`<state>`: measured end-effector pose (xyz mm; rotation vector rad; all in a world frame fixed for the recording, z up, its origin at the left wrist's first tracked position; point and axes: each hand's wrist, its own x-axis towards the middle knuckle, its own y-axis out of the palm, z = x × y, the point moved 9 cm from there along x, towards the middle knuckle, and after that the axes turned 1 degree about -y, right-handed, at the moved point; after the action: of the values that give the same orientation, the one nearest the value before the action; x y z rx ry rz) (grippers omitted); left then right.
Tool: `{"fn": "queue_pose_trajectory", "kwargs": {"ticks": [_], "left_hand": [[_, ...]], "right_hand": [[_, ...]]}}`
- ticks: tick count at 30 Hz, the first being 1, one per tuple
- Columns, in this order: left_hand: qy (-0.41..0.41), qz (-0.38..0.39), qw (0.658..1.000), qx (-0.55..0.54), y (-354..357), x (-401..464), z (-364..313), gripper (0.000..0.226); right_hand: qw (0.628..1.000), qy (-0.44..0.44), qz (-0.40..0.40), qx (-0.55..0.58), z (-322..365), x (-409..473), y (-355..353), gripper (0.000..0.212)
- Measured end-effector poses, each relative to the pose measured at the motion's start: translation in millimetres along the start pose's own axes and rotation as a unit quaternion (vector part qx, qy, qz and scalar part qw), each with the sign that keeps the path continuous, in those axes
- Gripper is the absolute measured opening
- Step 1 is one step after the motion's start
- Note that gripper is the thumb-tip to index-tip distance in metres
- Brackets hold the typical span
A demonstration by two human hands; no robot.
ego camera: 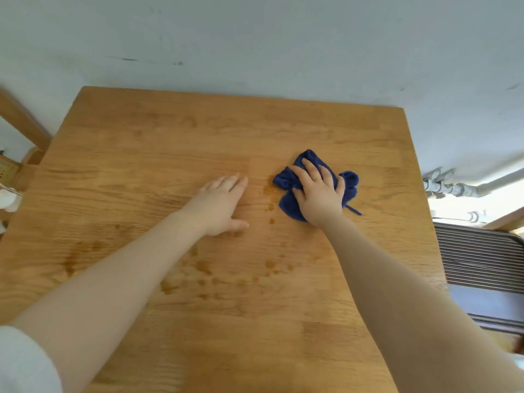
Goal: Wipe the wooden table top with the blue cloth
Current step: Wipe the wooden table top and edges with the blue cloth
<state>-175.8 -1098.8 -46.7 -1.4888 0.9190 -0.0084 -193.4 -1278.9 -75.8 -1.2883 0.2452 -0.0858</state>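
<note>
A crumpled blue cloth (350,182) lies on the wooden table top (170,131), right of centre. My right hand (319,191) presses flat on the cloth with fingers spread, a ring on one finger. Its palm hides the cloth's middle. My left hand (222,204) rests flat on the bare wood just left of the cloth, fingers together, holding nothing. Dark damp spots (270,207) dot the wood between my hands, and more wet patches (204,268) lie nearer to me.
A pale wall (255,46) runs along the table's far edge. Grey pipes (453,185) and a ribbed metal grille (482,256) sit off the right edge. A wooden frame (25,123) stands at the left.
</note>
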Motion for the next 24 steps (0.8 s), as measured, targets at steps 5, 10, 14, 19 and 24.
{"fn": "queue_pose_trajectory", "kwargs": {"ticks": [5, 10, 14, 19, 24], "left_hand": [[0.003, 0.000, 0.999, 0.049, -4.5, -11.8, 27.4, 0.102], [-0.055, 0.058, 0.997, 0.000, 15.9, -9.9, 56.5, 0.110], [-0.024, 0.024, 0.999, 0.022, 13.5, -8.4, 58.7, 0.119], [-0.049, 0.031, 0.995, 0.076, 14.4, -1.2, 76.8, 0.131], [-0.107, 0.003, 0.987, 0.118, 9.8, 7.7, 90.6, 0.149]], "right_hand": [[0.995, -0.093, 0.030, -0.018, 49.7, -55.7, 21.2, 0.044], [0.996, -0.072, 0.017, -0.047, 41.7, -18.0, 16.0, 0.042], [0.999, 0.037, -0.006, -0.013, 41.0, 15.6, 13.5, 0.043], [0.999, -0.014, -0.033, -0.016, 71.2, -25.4, 18.7, 0.047], [0.995, -0.103, -0.001, 0.004, 78.7, -27.2, 26.3, 0.045]]}}
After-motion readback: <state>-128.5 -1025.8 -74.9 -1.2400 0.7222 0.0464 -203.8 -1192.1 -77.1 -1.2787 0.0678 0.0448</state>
